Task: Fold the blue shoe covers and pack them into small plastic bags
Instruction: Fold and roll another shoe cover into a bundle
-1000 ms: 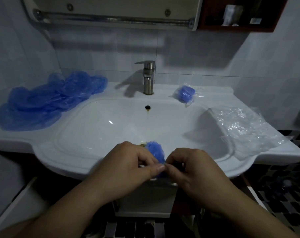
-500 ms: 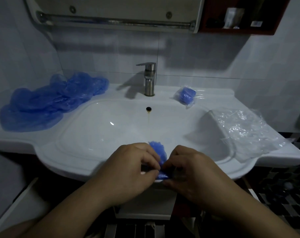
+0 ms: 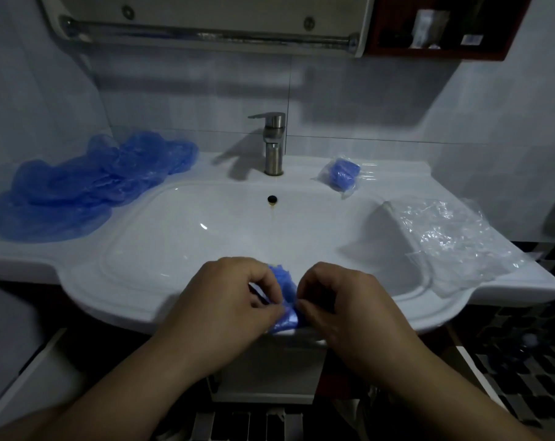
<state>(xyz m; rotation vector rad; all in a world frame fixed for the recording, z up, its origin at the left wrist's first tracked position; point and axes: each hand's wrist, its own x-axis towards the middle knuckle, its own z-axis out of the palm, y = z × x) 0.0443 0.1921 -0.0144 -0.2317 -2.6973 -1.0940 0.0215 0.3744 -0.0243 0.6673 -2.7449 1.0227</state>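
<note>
Over the front rim of the white sink (image 3: pixel 117 300), my left hand (image 3: pixel 228 307) and my right hand (image 3: pixel 343 307) both pinch a small bunched blue shoe cover (image 3: pixel 285 300) between them. Most of the cover is hidden by my fingers. A heap of loose blue shoe covers (image 3: pixel 79 189) lies on the left of the counter. One packed bag with a folded blue cover (image 3: pixel 343 175) sits to the right of the tap. A stack of clear plastic bags (image 3: pixel 454 240) lies on the right of the counter.
A steel tap (image 3: pixel 273 144) stands at the back centre of the basin. A towel rail (image 3: pixel 206 31) and a dark shelf (image 3: pixel 438 27) hang on the wall above. A tiled floor shows at the lower right.
Both hands have kept working the blue cover at the sink's front rim. The cover now shows lower between my fingers, pinched tighter. My view has shifted slightly.
</note>
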